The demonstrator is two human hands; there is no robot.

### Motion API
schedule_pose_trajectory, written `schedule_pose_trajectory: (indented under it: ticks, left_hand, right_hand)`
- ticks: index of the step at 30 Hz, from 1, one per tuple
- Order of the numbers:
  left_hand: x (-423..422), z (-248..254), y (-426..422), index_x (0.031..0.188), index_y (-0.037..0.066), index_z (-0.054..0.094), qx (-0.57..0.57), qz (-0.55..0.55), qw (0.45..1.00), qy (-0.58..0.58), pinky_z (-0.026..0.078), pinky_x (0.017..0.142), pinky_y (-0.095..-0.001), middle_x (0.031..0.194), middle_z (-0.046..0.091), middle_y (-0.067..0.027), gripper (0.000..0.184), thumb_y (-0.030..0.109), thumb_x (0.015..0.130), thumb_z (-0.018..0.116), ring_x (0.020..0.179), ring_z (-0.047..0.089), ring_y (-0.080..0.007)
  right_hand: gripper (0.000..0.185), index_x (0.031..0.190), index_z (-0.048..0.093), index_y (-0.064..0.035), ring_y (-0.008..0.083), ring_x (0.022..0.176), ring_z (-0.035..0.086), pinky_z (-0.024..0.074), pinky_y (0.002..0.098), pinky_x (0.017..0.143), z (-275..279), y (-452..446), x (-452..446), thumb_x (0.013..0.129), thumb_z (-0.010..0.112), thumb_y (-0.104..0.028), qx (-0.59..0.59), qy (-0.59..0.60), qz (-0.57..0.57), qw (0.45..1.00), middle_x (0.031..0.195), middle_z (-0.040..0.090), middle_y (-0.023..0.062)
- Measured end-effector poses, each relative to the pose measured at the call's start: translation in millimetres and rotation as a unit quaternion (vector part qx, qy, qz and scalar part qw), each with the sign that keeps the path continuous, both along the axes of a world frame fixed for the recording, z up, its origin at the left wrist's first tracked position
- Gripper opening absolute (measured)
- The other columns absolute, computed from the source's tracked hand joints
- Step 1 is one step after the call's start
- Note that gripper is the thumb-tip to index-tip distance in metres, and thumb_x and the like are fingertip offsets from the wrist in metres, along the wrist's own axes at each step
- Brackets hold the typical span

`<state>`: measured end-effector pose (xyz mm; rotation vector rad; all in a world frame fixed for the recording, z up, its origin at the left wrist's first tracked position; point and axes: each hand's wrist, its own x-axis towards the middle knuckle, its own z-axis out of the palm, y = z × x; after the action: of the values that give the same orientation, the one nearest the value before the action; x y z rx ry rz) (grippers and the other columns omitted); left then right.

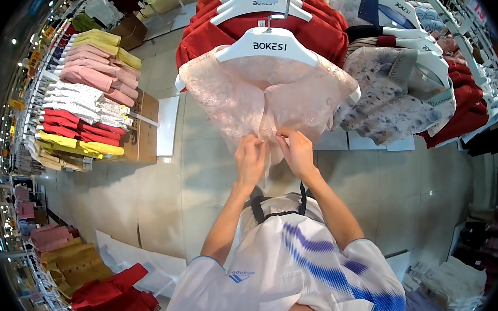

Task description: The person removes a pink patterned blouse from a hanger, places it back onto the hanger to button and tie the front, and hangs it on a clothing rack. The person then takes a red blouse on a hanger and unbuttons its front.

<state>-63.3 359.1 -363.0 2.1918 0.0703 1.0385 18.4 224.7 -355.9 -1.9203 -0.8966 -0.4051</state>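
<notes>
A pale pink, shiny patterned garment (227, 99), like a light jacket or blouse, hangs in front of me on a white BOKESI hanger (269, 45). Its two front edges meet near the middle. My left hand (250, 160) pinches the left edge low on the front, with thumb and fingers together. Just beside it, my right hand (296, 152) pinches the right edge at about the same height. A small gap separates the two hands. Whether a button or other fastener lies under the fingertips is hidden.
Red garments (199, 42) on hangers are right behind the pink one. Floral blouses (382, 95) hang to the right. A rack of folded-over clothes (88, 80) stands at the left, and red clothing (116, 294) hangs at lower left. Tiled floor (158, 186) lies between.
</notes>
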Motion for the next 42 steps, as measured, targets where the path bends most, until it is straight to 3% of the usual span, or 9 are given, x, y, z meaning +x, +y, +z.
schedule_pose_trajectory:
  ticks: [3, 9, 19, 21, 25, 31, 34, 36, 42]
  left_hand:
    - [-4.6, 4.9, -2.6, 0.103, 0.000, 0.048, 0.013, -0.006, 1.000, 0.000, 0.048, 0.070, -0.0358, 0.087, 0.057, -0.0153, 0.022, -0.004, 0.088, 0.063, 0.074, 0.058, -0.0258]
    - [-18.2, 15.9, -7.1, 0.103, -0.001, 0.050, -0.255, -0.057, 0.961, 0.092, 0.046, 0.082, -0.0368, 0.097, 0.057, -0.0143, 0.013, 0.005, 0.094, 0.058, 0.088, 0.056, -0.0286]
    - [-31.4, 50.5, -6.8, 0.102, 0.000, 0.044, -0.172, -0.012, 0.985, -0.001, 0.040, 0.090, -0.0349, 0.104, 0.051, -0.0162, 0.010, 0.000, 0.095, 0.051, 0.095, 0.052, -0.0283]
    - [-33.2, 59.7, -9.6, 0.102, 0.001, 0.045, -0.123, -0.017, 0.992, 0.007, 0.040, 0.089, -0.0358, 0.103, 0.051, -0.0160, 0.012, -0.003, 0.094, 0.052, 0.094, 0.051, -0.0292]
    - [-32.3, 76.2, -18.3, 0.103, 0.000, 0.045, -0.003, -0.015, 1.000, 0.014, 0.041, 0.084, -0.0418, 0.102, 0.052, -0.0170, 0.019, -0.006, 0.089, 0.056, 0.090, 0.051, -0.0334]
    - [-4.5, 53.1, -18.9, 0.102, -0.002, 0.045, -0.047, -0.080, 0.992, 0.081, 0.046, 0.076, -0.0334, 0.101, 0.049, -0.0158, 0.013, -0.006, 0.092, 0.053, 0.085, 0.052, -0.0264]
    - [1.3, 46.6, -16.7, 0.101, -0.002, 0.046, -0.089, -0.101, 0.984, 0.114, 0.044, 0.084, -0.0399, 0.103, 0.051, -0.0179, 0.013, -0.003, 0.091, 0.053, 0.094, 0.053, -0.0349]
    - [1.6, 45.5, -16.8, 0.101, -0.001, 0.046, -0.189, -0.135, 0.965, 0.125, 0.044, 0.085, -0.0354, 0.103, 0.052, -0.0153, 0.010, -0.001, 0.093, 0.053, 0.093, 0.054, -0.0287]
    - [1.5, 39.2, -12.2, 0.102, 0.001, 0.048, -0.324, -0.166, 0.926, 0.096, 0.041, 0.088, -0.0278, 0.102, 0.052, -0.0082, 0.007, 0.006, 0.099, 0.051, 0.095, 0.051, -0.0161]
  right_hand:
    - [0.017, 0.096, 0.064, -0.0031, 0.0241, 0.071, 0.065, 0.0518, 0.0336, 0.066, 8.4, 1.6, -9.7, 0.081, 0.072, -0.004, 0.091, 0.068, -0.003, 0.994, 0.083, 0.067, 0.0105]
    - [0.018, 0.098, 0.064, -0.0014, 0.0204, 0.074, 0.066, 0.0520, 0.0301, 0.069, 24.1, -0.9, -15.7, 0.082, 0.072, -0.001, 0.114, 0.135, 0.016, 0.984, 0.083, 0.067, 0.0102]
    - [0.021, 0.095, 0.061, -0.0019, 0.0233, 0.076, 0.063, 0.0510, 0.0326, 0.069, 21.1, -3.5, -2.0, 0.078, 0.073, -0.001, 0.108, 0.102, 0.014, 0.989, 0.087, 0.064, 0.0101]
    - [0.023, 0.090, 0.061, -0.0047, 0.0238, 0.071, 0.059, 0.0482, 0.0339, 0.065, 27.9, -5.3, 2.5, 0.072, 0.075, -0.006, -0.015, -0.084, -0.036, 0.996, 0.087, 0.063, 0.0095]
    - [0.025, 0.088, 0.060, -0.0066, 0.0234, 0.068, 0.057, 0.0455, 0.0343, 0.064, 35.4, -2.3, 3.3, 0.069, 0.076, -0.010, -0.039, -0.138, -0.062, 0.988, 0.085, 0.062, 0.0079]
    - [0.023, 0.090, 0.061, -0.0056, 0.0233, 0.066, 0.059, 0.0468, 0.0338, 0.062, 28.7, -1.2, -0.9, 0.072, 0.074, -0.006, -0.008, -0.102, -0.002, 0.995, 0.082, 0.064, 0.0065]
    - [0.021, 0.093, 0.062, -0.0041, 0.0236, 0.067, 0.062, 0.0491, 0.0338, 0.063, 28.1, -0.7, -2.2, 0.076, 0.073, -0.003, 0.013, -0.093, 0.018, 0.995, 0.081, 0.065, 0.0079]
    - [0.021, 0.098, 0.063, -0.0028, 0.0235, 0.073, 0.065, 0.0516, 0.0325, 0.068, 28.1, 0.5, -9.6, 0.079, 0.072, -0.002, 0.117, 0.099, 0.011, 0.988, 0.083, 0.066, 0.0097]
    - [0.021, 0.098, 0.065, -0.0013, 0.0181, 0.076, 0.066, 0.0523, 0.0296, 0.072, 31.5, 2.0, -13.9, 0.079, 0.073, -0.001, 0.169, 0.200, 0.038, 0.964, 0.086, 0.069, 0.0091]
